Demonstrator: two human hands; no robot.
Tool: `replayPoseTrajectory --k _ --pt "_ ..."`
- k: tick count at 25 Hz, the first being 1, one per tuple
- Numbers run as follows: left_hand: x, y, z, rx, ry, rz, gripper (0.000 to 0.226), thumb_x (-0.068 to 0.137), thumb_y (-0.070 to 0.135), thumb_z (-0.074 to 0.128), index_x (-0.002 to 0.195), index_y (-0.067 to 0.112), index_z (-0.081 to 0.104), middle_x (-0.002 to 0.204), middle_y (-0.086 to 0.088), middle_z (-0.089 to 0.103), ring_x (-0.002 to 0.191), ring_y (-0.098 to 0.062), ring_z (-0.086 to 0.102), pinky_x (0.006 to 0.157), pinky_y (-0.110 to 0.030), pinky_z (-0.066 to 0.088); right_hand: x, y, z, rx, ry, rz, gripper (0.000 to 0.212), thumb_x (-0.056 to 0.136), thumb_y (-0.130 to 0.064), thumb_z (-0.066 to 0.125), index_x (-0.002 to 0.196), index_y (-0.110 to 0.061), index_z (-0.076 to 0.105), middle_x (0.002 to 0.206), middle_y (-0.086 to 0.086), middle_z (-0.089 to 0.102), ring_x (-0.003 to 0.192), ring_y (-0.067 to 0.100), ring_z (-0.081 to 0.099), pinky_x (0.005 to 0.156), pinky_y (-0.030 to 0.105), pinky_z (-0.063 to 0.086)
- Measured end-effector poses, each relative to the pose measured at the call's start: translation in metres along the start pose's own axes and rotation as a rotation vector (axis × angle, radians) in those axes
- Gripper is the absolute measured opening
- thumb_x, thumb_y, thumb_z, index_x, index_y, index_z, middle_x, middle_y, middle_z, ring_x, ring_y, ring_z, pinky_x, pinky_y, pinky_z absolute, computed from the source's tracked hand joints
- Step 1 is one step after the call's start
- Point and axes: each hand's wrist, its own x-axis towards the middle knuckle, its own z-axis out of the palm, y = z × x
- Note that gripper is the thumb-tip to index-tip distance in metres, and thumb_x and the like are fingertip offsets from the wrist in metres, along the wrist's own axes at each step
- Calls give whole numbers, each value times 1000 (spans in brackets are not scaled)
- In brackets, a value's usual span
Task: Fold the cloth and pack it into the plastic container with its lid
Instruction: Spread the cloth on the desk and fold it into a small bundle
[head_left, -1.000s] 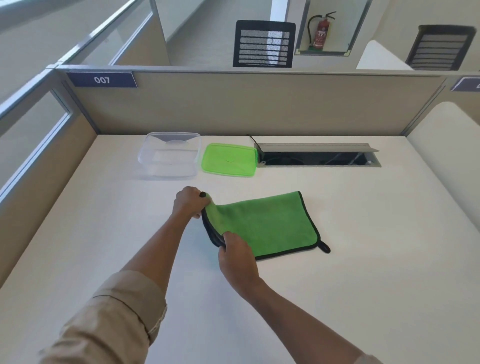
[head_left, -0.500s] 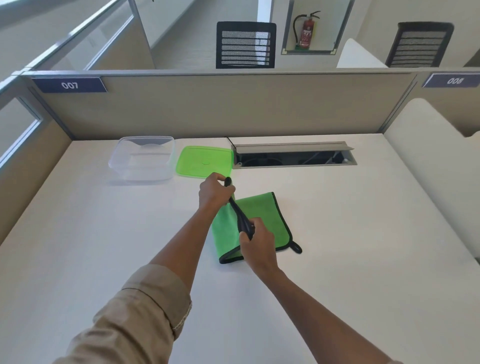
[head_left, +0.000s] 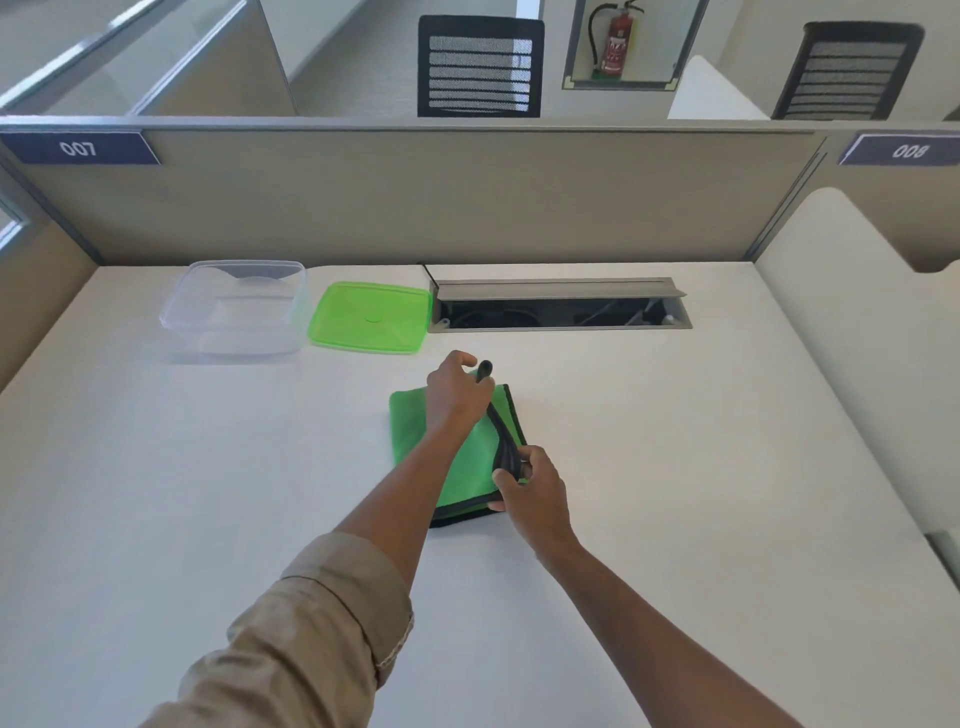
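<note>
Your white desk (head_left: 156, 493) fills most of the view, walled at its far edge by a beige partition panel (head_left: 415, 197) carrying the number plates 007 and 008. A long grey cable trough (head_left: 558, 304) with its flap raised is set into the desk along that far edge, right of centre.

Near the far left corner stands the clear, rounded-square plastic container (head_left: 236, 306), open and with nothing in it. Just beside it on the right, between it and the trough, the translucent green square lid (head_left: 370, 317) lies flat on the desk.

The green microfibre cloth with black piping (head_left: 415, 431) lies folded near the middle of the desk, well apart from the container.

Both your forearms reach forward over the desk, the left with a tan sleeve rolled to the elbow. Your left hand (head_left: 457, 397) rests over the cloth's far right corner, fingers curled closed on the black edge, a small black loop (head_left: 484, 370) sticking up past the knuckles. Your right hand (head_left: 530, 491) sits at the near right corner, thumb and fingers pinching the stacked piped edges.
</note>
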Motion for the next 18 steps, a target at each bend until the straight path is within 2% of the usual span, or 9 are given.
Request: replayPoseTrajectory --k 3,7,10,12,13,15,16,18 --pt "0 4 20 6 -3 -17 37 82 25 68 117 16 62 80 2 67 74 -18 67 67 -27 51 11 7 -16 -23 -8 47 26 83 -11 62 108 -14 55 86 1 61 70 11 65 64 34 62" --pt "-4 -8 40 63 -188 -67 36 90 32 62 120 11 63 104 -2 70 86 -19 68 80 -34 57 17 20 -34 -276 96 3 39 83 -11 61 120 -12 51 112 4 57 102 19 58 82 28 45" --pt "-11 -16 43 54 -211 -36 30 94 22 58 121 13 66 114 -2 71 98 -16 66 84 -31 54 18 23 -41 -394 87 -97 41 84 -10 58 124 -11 49 121 4 52 109 21 53 86 32 44" --pt "-20 -17 40 31 -172 18 30 94 16 54 122 17 66 120 -1 69 101 -16 66 85 -32 55 18 22 -43 -461 41 -174 41 84 -10 56 124 -12 49 123 3 52 109 22 51 87 36 46" --pt "-25 -20 39 53 -118 63 33 94 15 52 125 18 64 125 -1 66 110 -17 63 92 -34 53 17 21 -42 -487 22 -213 41 84 -9 56 124 -13 49 123 3 52 110 23 50 87 36 46" --pt "-36 -29 31 190 3 174 39 95 14 50 133 20 59 142 -2 55 139 -23 41 113 -40 35 16 18 -42 -528 -7 -288 42 83 -6 54 123 -15 51 124 1 53 110 23 50 86 35 47" --pt "-40 -35 25 266 40 227 41 96 14 50 136 20 56 148 -3 48 146 -24 29 119 -43 25 17 17 -43 -555 -20 -321 43 82 -4 53 123 -15 53 124 1 54 110 24 50 87 35 47" --pt "-50 -52 9 342 79 311 39 96 13 53 134 18 59 150 -6 47 146 -28 26 120 -47 24 20 15 -47 -641 -57 -380 44 80 1 51 122 -13 56 125 3 56 108 26 51 88 38 48"
